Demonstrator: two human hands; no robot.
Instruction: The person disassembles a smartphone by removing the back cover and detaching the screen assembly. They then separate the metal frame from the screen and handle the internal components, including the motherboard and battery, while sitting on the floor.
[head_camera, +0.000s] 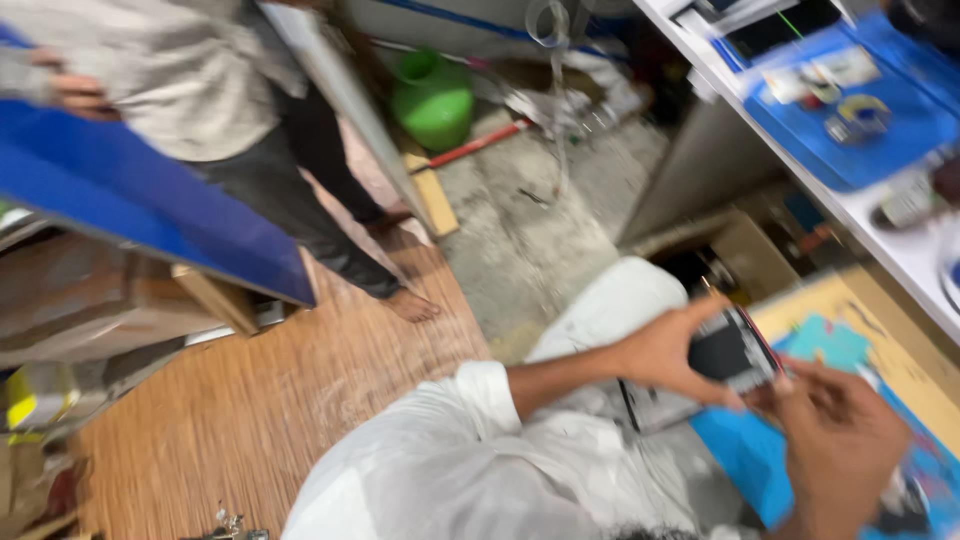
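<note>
My left hand (665, 352) grips a flat black rectangular device (733, 350) with a thin red edge, thumb on top and fingers beneath. My right hand (838, 440) comes in from the lower right, blurred, with its fingertips pinched at the device's near right corner. Both hands hover above a bright blue sheet (745, 455) lying on a yellow-brown board (900, 370). My white sleeve (480, 395) and white-clad knee (610, 300) fill the lower middle.
A barefoot person in a grey shirt (190, 70) stands upper left holding a large blue panel (150, 205). A green container (432, 98) sits behind. A white bench with a blue mat (850, 140) and small tools runs along the right. A cardboard box (745, 255) sits under it.
</note>
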